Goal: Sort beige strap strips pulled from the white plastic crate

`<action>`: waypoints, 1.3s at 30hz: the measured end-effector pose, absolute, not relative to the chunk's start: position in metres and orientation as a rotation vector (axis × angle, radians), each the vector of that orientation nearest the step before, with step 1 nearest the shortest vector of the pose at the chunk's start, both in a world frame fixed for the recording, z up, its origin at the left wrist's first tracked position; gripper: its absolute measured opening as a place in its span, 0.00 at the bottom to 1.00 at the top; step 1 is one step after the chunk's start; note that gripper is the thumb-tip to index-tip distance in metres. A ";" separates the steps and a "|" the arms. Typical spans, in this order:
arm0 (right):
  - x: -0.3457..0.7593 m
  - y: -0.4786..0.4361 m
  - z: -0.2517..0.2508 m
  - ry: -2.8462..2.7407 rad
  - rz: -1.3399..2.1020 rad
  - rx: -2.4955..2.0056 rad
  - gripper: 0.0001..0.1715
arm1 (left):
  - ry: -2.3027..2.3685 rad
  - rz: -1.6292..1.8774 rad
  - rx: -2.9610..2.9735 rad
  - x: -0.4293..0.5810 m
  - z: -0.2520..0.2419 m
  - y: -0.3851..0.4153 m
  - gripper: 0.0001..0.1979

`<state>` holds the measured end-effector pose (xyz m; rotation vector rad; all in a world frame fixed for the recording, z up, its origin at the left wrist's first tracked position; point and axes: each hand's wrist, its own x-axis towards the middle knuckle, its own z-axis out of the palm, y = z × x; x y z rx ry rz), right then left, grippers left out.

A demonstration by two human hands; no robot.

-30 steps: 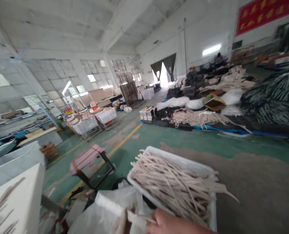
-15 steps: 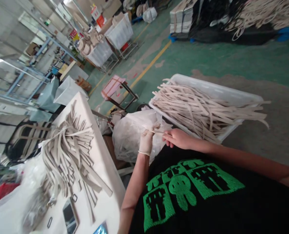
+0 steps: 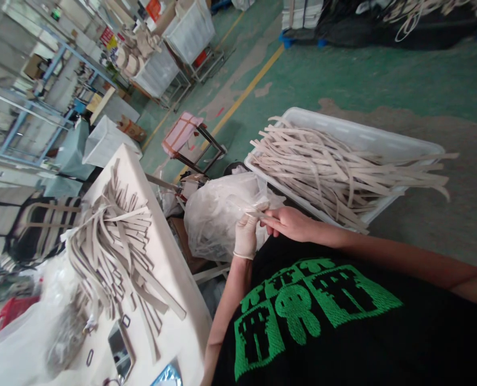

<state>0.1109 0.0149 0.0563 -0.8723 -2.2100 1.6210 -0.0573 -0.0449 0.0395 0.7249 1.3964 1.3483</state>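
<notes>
My left hand [image 3: 246, 234], in a pale glove, and my bare right hand [image 3: 288, 222] meet in front of my chest. Both pinch a thin beige strap [image 3: 258, 214] between their fingers. Just beyond them lies a crumpled clear plastic bag [image 3: 218, 212]. To the right stands a white plastic bin [image 3: 359, 140] heaped with several long beige straps [image 3: 335, 171]. A white table [image 3: 169, 268] at my left carries another pile of the same straps [image 3: 113, 241].
A phone [image 3: 119, 351] and small metal rings lie on the table's near end. A pink-topped stool [image 3: 184, 136] stands on the green floor past the bag. White carts, shelving and dark heaps of material fill the background.
The camera has swung down from the hall to my hands and chest. Over the last half second my hands stay together on the strap, barely shifting.
</notes>
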 end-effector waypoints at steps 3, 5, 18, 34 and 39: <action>0.114 0.014 0.060 -2.220 1.697 -0.822 0.16 | 1.381 1.402 0.777 -0.058 0.047 -0.046 0.20; 0.115 0.015 0.063 -2.191 1.684 -0.854 0.16 | 1.361 1.351 0.804 -0.056 0.049 -0.044 0.20; 0.132 0.011 0.060 -1.931 1.556 -0.938 0.21 | 1.239 1.078 1.101 -0.048 0.077 -0.009 0.23; 0.141 0.014 0.054 -1.909 1.592 -0.900 0.24 | 1.210 1.061 1.104 -0.039 0.071 0.000 0.19; 0.142 0.005 0.054 -1.944 1.672 -0.967 0.22 | 1.201 1.007 1.074 -0.037 0.073 -0.005 0.20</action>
